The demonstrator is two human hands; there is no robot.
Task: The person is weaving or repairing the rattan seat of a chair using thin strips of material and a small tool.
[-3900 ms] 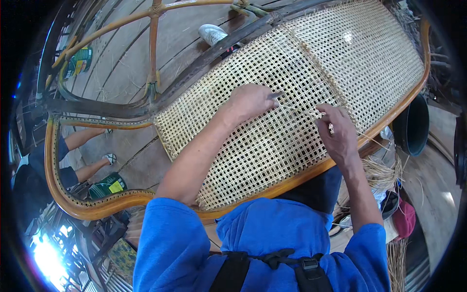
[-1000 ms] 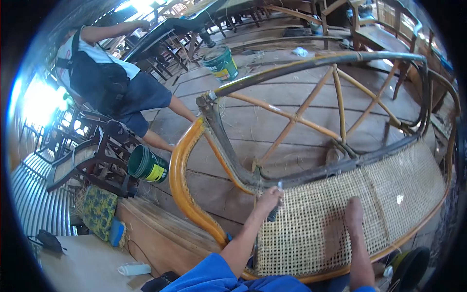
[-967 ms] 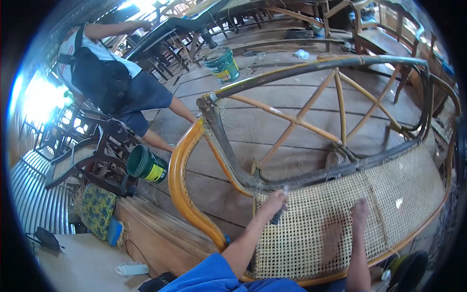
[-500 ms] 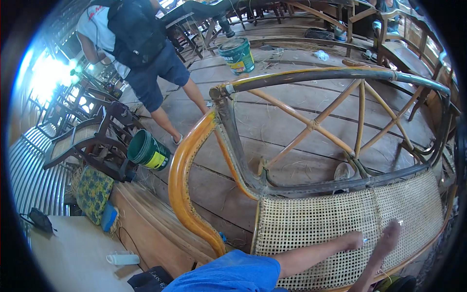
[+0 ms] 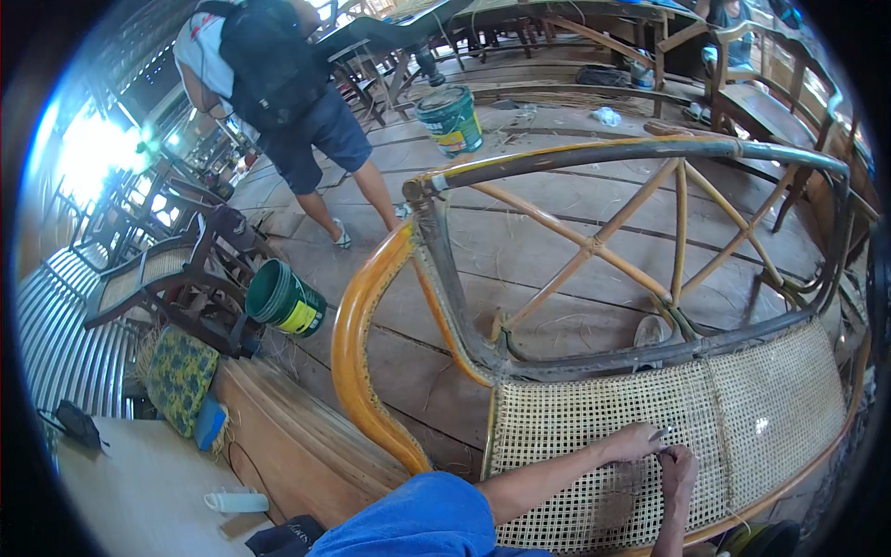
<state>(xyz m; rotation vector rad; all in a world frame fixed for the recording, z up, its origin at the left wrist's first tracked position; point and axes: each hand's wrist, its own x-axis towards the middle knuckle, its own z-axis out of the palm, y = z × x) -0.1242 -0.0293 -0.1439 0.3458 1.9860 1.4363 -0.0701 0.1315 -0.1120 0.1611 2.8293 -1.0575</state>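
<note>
Both my hands are over the woven cane seat [image 5: 575, 418] of a rattan bench. My left hand [image 5: 634, 443], reaching out of a blue sleeve, is closed on a small metal tool [image 5: 661, 433] whose short shiny end sticks out past the fingers. Close beside it, with the fingertips nearly meeting, my right hand [image 5: 679, 467] is pinched. Whatever it grips, if anything, is too small to make out. The bench's curved orange-brown armrest [image 5: 357, 325] stands left of the seat. Crossed rattan poles [image 5: 594, 246] fill its backrest frame.
A person with a black backpack [image 5: 274, 65] stands at the far left. Two green buckets, one nearer [image 5: 286, 297] and one farther [image 5: 450, 121], stand on the plank floor. A dark wooden chair [image 5: 158, 269], a patterned cushion [image 5: 181, 381] and a pale bottle [image 5: 237, 502] are at left.
My hands have moved left across the cane seat and come close together, the right now pinched. The person with the backpack has shifted slightly right in view.
</note>
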